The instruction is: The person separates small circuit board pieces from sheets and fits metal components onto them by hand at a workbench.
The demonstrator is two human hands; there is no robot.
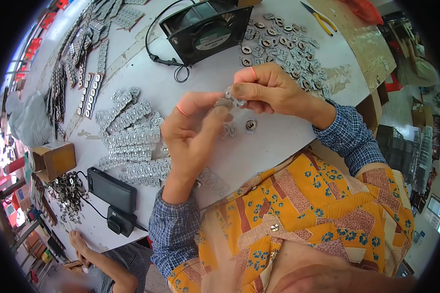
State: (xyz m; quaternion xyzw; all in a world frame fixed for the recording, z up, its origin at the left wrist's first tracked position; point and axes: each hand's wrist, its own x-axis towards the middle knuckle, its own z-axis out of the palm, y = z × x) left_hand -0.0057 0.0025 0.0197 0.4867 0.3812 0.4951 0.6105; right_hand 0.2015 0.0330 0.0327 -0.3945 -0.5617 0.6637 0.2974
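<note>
Both hands meet above the white table, each with an orange band on a finger. My right hand (278, 94) pinches a small silvery metal plate (236, 99) between thumb and fingers. My left hand (193, 129) is closed at the same spot, its blurred fingertips on a small metal piece (224, 103) against that plate; exactly where the two join I cannot make out. Just below the hands, a round-centred metal part (251, 125) lies on the table. Beside my left hand spread rows of linked metal plates (132, 141).
A black fan (205, 34) with a cable stands at the back. Loose metal parts (283, 44) and yellow-handled pliers (322, 22) lie back right. At left are a cardboard box (58, 158), a black device (111, 190) and a heap of small parts (66, 193). Another person's hand (78, 244) is lower left.
</note>
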